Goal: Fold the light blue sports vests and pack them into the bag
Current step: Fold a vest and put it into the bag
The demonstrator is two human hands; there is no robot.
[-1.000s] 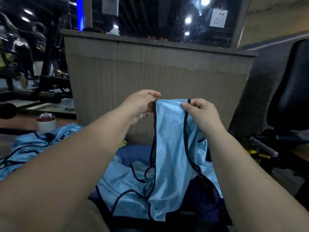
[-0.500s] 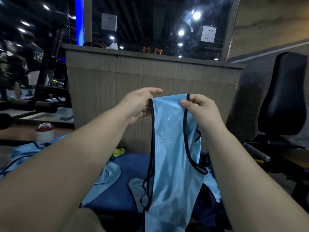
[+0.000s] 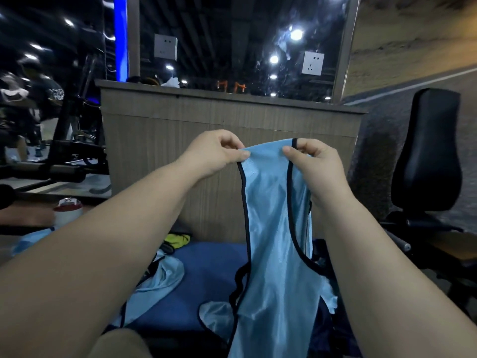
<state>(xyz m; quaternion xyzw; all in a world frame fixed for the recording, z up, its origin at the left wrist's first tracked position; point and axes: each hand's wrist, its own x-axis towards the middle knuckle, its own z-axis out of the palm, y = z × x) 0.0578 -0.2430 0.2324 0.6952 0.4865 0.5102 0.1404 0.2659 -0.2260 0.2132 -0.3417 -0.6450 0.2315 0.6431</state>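
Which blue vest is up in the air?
The hanging vest, pinched at its top by the left hand and right hand. The crumpled vest lies on the blue mat below.

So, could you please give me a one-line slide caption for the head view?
Left hand and right hand pinch the top of a light blue vest, hanging before a wooden counter.

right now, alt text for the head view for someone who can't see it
A person's left hand and right hand pinch the top edge of a light blue vest with black trim, which hangs in front of a wooden counter. A second vest lies below on a dark blue surface, and a black chair stands at the right.
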